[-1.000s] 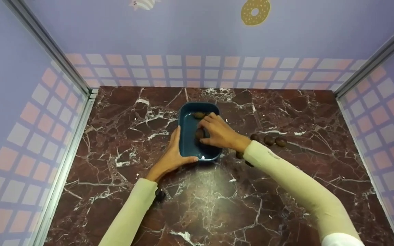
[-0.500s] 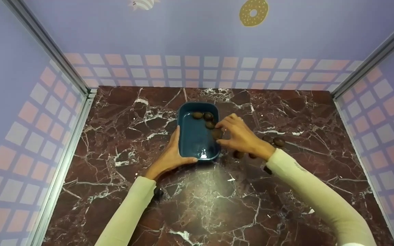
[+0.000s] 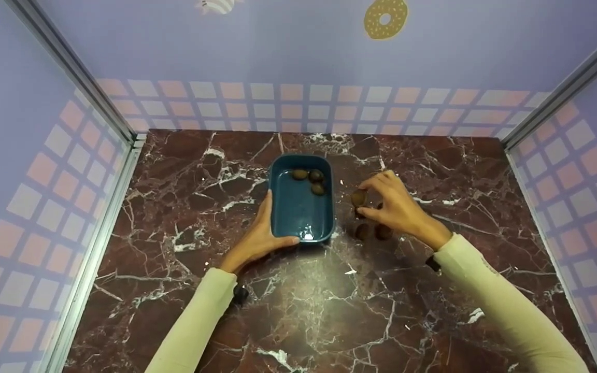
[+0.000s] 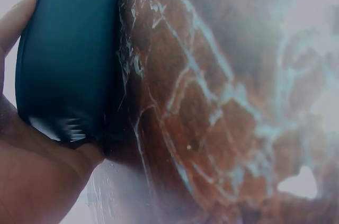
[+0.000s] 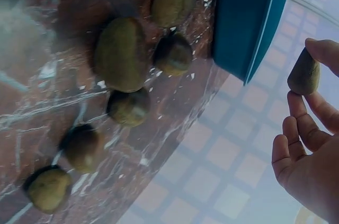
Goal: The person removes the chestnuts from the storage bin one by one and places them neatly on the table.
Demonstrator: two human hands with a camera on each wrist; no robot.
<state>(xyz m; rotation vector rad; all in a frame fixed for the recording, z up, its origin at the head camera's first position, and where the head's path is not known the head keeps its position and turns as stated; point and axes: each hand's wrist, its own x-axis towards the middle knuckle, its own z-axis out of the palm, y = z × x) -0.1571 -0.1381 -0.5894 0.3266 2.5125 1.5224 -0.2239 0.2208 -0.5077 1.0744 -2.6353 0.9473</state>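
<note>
Head view: my left hand [image 3: 259,235] braced the near-left corner of the blue container [image 3: 298,215], fingers extended along its left wall, thumb spread along the near rim, unchanged from the earlier frame. Six loose nuts [image 5: 123,53], counted in the right wrist view, lay on the marble table [image 3: 298,316]. My right hand [image 3: 399,207] had shifted from the container's right rim to a position right of it, thumb and fingertips parted only by the pinched nut [image 3: 359,197]. Three nuts [image 3: 317,189] remained inside, at the far end. Beyond stood the lilac wall [image 3: 298,46].
</note>
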